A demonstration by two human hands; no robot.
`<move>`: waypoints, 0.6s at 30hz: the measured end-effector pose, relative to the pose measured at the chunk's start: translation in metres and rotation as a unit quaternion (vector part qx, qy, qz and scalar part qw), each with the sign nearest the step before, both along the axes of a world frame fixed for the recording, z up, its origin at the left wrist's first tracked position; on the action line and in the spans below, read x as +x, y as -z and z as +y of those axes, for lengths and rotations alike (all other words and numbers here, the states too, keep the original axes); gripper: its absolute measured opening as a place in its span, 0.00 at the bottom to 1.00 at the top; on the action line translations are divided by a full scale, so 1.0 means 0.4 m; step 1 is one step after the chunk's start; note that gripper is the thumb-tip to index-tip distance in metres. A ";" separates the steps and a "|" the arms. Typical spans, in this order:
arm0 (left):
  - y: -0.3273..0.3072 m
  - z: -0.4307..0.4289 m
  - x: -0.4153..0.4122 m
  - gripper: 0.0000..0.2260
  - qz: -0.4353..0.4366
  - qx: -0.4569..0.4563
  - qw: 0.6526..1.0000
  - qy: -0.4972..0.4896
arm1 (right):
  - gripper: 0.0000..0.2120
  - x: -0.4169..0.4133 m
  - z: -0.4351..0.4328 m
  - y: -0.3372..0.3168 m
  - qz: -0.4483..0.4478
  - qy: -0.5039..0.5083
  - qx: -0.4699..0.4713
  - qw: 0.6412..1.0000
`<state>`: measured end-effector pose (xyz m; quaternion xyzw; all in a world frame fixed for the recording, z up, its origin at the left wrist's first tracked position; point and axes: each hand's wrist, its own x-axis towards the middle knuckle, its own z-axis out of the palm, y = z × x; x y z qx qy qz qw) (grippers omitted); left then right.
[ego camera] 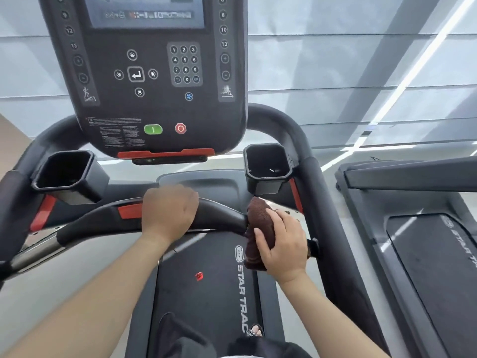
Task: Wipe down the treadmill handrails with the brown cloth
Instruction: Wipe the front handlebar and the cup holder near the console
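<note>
A black front handrail (222, 214) curves across the treadmill below the console. My left hand (167, 211) is wrapped over its middle, beside a red insert. My right hand (282, 245) presses the brown cloth (259, 220) around the right end of that bar, fingers curled over the fabric. The cloth bunches above my fingers and hangs down below them. The right side handrail (313, 187) and the left side handrail (15, 192) run down both edges of the treadmill.
The console (154, 73) with keypad, green and red buttons stands right above the bar. Two black cup holders (268, 166) flank it. The belt (206, 280) lies below, my foot on it. A second treadmill (418, 241) stands to the right.
</note>
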<state>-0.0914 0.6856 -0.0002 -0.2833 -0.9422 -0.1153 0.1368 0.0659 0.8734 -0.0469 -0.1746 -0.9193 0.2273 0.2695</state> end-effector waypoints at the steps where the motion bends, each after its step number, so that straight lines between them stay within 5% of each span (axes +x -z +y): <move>1: -0.002 0.003 0.003 0.18 0.002 0.001 1.000 -0.001 | 0.22 0.008 0.009 0.003 -0.006 0.011 -0.005 1.000; 6: -0.019 0.021 0.009 0.16 -0.030 -0.017 0.999 -0.013 | 0.20 -0.033 -0.036 -0.031 -0.016 0.012 -0.036 0.999; 10: -0.027 0.129 0.033 0.16 -0.081 -0.056 0.993 0.068 | 0.21 -0.038 -0.038 -0.034 -0.020 -0.027 -0.027 0.999; 18: -0.012 0.154 0.053 0.18 -0.036 -0.058 0.995 0.073 | 0.22 0.054 0.052 0.017 -0.037 0.016 -0.003 0.999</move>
